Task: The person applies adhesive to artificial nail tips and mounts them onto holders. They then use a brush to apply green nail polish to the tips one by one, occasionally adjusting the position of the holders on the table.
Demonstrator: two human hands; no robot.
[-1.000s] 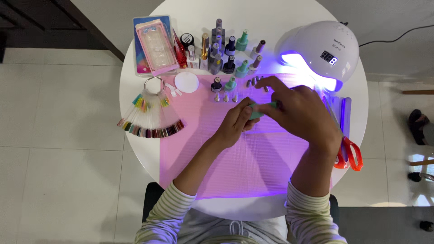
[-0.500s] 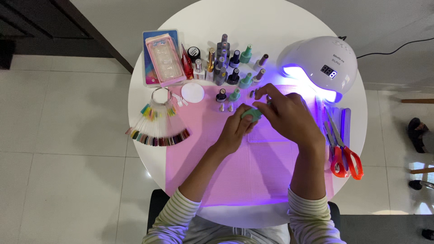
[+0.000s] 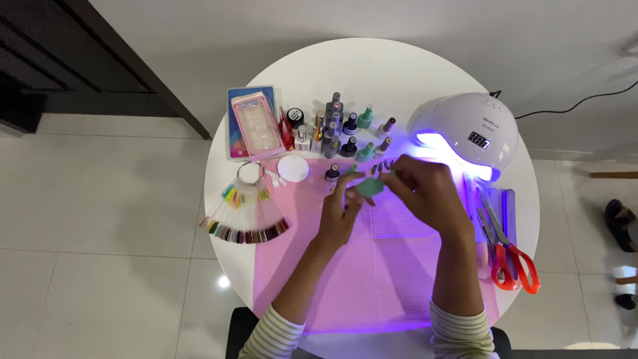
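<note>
Now, green bottle (image 3: 369, 187) between both hands.

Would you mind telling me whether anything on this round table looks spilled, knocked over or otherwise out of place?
Nothing stands out. The polish bottles stand upright in a cluster, the swatch fan lies spread at the table's left edge, and the scissors lie beside the lit lamp. Both hands, left and right, hold a small green bottle over the pink mat.
</note>
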